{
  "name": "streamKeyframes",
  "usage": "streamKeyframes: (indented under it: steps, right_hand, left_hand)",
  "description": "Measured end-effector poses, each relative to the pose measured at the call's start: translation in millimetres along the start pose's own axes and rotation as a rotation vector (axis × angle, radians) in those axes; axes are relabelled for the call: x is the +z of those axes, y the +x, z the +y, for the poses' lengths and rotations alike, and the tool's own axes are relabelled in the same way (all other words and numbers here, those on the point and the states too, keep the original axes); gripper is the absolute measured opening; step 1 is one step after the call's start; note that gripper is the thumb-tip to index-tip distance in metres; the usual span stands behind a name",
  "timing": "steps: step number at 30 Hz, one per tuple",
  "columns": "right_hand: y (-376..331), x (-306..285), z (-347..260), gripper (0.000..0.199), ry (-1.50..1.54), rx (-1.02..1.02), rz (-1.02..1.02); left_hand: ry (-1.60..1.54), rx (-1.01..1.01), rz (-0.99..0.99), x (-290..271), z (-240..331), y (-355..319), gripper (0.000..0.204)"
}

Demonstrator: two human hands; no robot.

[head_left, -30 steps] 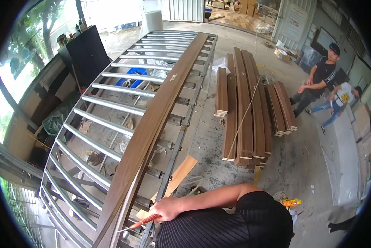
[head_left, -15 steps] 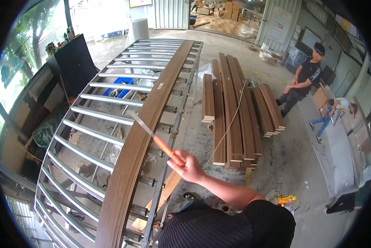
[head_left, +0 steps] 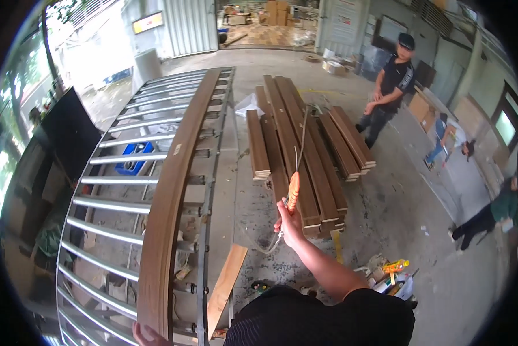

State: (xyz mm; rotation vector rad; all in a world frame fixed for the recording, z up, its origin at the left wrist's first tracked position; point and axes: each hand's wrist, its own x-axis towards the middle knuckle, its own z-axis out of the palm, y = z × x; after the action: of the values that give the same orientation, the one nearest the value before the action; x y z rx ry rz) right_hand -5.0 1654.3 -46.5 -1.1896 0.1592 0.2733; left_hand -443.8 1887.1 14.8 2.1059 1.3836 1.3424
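My right hand (head_left: pixel 289 226) is closed around a hand tool with an orange handle (head_left: pixel 294 193), held upright in front of the stacked boards. Its narrow metal blade points away from me and shows as a thin line, seen nearly edge-on. A looped pale cord (head_left: pixel 267 250) hangs by this hand; I cannot tell if the hand touches it. At the lower edge my left hand (head_left: pixel 150 335) is partly cut off, fingers apart at the near end of a long brown board (head_left: pixel 167 190). That board lies lengthwise along the right side of a metal roller conveyor (head_left: pixel 116 180).
Stacks of brown boards (head_left: pixel 305 167) lie on the floor to the right. A person in black (head_left: pixel 393 81) stands beyond them, and others are farther right. A light wood plank (head_left: pixel 227 282) leans by the conveyor. Tools and a yellow item (head_left: pixel 395 266) lie behind my right elbow.
My right hand has moved right, from over the board to before the stacks, turning the blade upright. My left hand has come into view at the lower edge. The view has swung right.
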Motion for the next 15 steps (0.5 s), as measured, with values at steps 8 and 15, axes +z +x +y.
streamKeyframes:
  steps: [8,15]
  right_hand:
    - [37,-164,94,0.047,0.101,0.411,0.441]
    - [-9,-127,82,0.053,0.129,0.443,0.066]
  left_hand:
    - [-0.318,0.105,-0.849,119,144,-49,0.036]
    - [-0.388,0.266,-1.443,214,153,-131,0.058]
